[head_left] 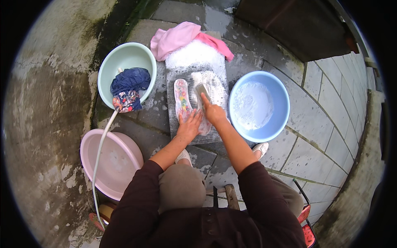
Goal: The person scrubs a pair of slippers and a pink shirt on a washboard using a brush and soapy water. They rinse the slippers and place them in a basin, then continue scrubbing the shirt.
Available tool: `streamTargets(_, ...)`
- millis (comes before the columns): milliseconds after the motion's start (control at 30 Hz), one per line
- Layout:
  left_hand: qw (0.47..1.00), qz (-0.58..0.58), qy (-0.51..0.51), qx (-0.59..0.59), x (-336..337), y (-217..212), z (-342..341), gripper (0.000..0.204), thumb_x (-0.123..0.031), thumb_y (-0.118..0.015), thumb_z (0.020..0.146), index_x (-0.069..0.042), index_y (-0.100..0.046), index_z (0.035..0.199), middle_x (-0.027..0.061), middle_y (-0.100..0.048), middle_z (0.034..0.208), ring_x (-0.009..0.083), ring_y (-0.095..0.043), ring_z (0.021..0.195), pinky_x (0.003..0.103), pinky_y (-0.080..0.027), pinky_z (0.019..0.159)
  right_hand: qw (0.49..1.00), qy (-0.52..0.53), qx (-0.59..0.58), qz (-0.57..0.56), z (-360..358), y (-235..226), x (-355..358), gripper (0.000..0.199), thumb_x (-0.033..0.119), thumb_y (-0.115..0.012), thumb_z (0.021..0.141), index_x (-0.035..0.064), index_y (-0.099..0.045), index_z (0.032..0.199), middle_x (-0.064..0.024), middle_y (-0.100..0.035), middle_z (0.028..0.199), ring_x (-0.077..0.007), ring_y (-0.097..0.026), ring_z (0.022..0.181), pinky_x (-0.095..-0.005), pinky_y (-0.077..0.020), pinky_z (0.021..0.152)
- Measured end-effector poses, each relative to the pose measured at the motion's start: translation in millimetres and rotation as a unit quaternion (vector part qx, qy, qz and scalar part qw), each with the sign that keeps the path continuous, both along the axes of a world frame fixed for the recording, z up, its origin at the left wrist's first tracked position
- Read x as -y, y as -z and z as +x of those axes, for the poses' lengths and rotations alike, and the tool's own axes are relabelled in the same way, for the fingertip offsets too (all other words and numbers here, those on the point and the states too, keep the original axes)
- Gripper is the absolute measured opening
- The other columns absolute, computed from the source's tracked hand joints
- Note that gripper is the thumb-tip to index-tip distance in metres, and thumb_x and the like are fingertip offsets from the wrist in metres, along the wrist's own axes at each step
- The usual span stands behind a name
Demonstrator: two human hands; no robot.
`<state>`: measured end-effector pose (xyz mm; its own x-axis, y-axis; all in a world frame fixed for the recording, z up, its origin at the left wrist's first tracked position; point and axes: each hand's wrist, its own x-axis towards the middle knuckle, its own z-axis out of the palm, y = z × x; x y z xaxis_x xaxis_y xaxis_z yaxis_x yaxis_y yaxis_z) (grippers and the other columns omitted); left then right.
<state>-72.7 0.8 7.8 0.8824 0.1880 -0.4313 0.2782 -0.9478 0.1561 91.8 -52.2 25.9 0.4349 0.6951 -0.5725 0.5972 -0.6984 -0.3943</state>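
A ridged grey stone washboard (175,124) lies on the ground in front of me, with two insoles on it. The left one is a pale insole with a colourful floral pattern (181,93). Beside it lies a greyish insole (204,127), partly hidden by my hands. My left hand (189,126) presses down with fingers spread across the near ends of both insoles. In my right hand (214,113) is a long greyish scrub brush (202,89), gripped over the right insole, the index finger stretched along it. The brush's bristles are hidden.
White suds (194,56) cover the slab's far end, where pink cloth (178,38) is heaped. A blue basin (285,107) of soapy water stands right. A green basin (104,74) with dark blue cloth (130,82), a pink basin (89,165) and a white hose (99,153) are left.
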Motion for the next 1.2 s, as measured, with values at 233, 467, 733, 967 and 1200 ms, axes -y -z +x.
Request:
streamTargets(233, 1.000, -0.007, -0.008, -0.006, -6, -2, 2, 0.084, -0.049, -0.065, 0.080, -0.012, -0.031, 0.147, -0.0005, -0.019, 0.157, 0.0183, -0.012, 0.146, 0.070, -0.023, 0.103, 1.000, -0.003, -0.017, -0.007, -28, 8, 15, 0.060, 0.027, -0.039, 0.098, 0.0340, -0.014, 0.152, -0.0268, -0.067, 0.090, -0.0418, -0.067, 0.081, -0.0511, -0.0515, 0.074)
streamTargets(467, 1.000, -0.026, -0.014, 0.005, -2, -5, 6, 0.082, -0.046, -0.066, 0.081, -0.013, -0.032, 0.147, -0.0010, -0.018, 0.157, 0.0195, -0.012, 0.146, 0.072, -0.023, 0.102, 0.999, 0.006, 0.010, -0.038, 21, 11, -28, 0.065, 0.020, -0.041, 0.094, 0.0350, -0.014, 0.151, -0.0234, -0.066, 0.105, -0.0377, -0.066, 0.094, -0.0473, -0.0521, 0.082)
streamTargets(733, 0.904, -0.031, -0.383, 0.190, -90, 8, 42, 0.045, -0.015, -0.073, 0.075, -0.003, -0.057, 0.115, 0.0179, -0.059, 0.122, 0.0326, -0.055, 0.112, 0.041, -0.046, 0.092, 0.966, 0.226, 0.011, 0.121, 49, 7, -14, 0.084, 0.019, -0.063, 0.085, 0.0075, -0.011, 0.149, -0.0318, -0.064, 0.097, -0.0474, -0.063, 0.090, -0.0526, -0.0486, 0.080)
streamTargets(967, 0.765, -0.330, -0.525, 0.174, -131, 75, 63, 0.023, -0.012, -0.072, 0.079, 0.000, -0.064, 0.097, 0.0097, -0.070, 0.085, 0.0182, -0.065, 0.072, 0.031, -0.051, 0.067, 0.928, 0.334, -0.005, 0.166, 12, 51, -22, 0.051, 0.019, -0.066, 0.080, -0.0032, -0.040, 0.118, -0.0278, -0.066, 0.094, -0.0422, -0.065, 0.086, -0.0461, -0.0506, 0.080)
streamTargets(1200, 0.857, -0.276, -0.417, 0.123, -98, 48, 54, 0.030, -0.024, -0.077, 0.073, -0.005, -0.064, 0.093, 0.0108, -0.069, 0.092, 0.0261, -0.066, 0.086, 0.038, -0.052, 0.076, 0.945, 0.305, -0.048, 0.108, 3, 54, -9, 0.039, 0.020, -0.068, 0.075, -0.0025, -0.063, 0.106, -0.0215, -0.068, 0.095, -0.0350, -0.066, 0.090, -0.0394, -0.0514, 0.082)
